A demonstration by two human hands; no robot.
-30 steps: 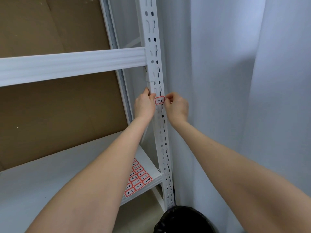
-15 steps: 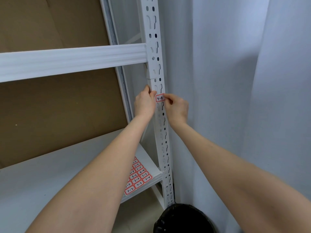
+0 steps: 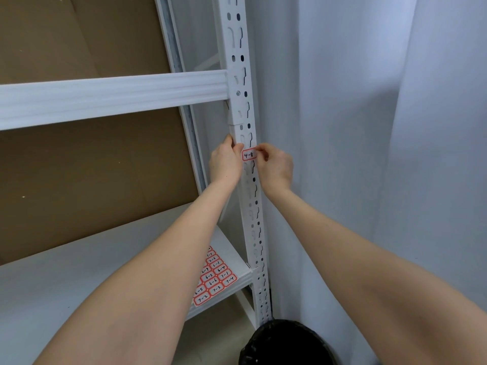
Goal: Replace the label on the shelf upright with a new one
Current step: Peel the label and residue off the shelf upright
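A small red-bordered white label [image 3: 249, 155] with handwritten "4-8" is stuck on the white perforated shelf upright [image 3: 238, 75]. My left hand [image 3: 225, 164] grips the upright's left edge just beside the label, thumb tip near its left border. My right hand [image 3: 274, 164] is at the label's right edge, fingertips pinched on that edge. A sheet of red-bordered labels [image 3: 214, 277] lies on the lower shelf board [image 3: 79, 272], partly hidden behind my left forearm.
A white horizontal shelf beam [image 3: 110, 96] crosses above the hands. Brown cardboard [image 3: 79, 180] backs the shelf. A pale curtain [image 3: 369, 127] hangs right of the upright. A black-lined bin [image 3: 284, 343] stands on the floor below.
Both hands stay at the label; the view shifted slightly. My right fingertips have closed in on the label's right edge.
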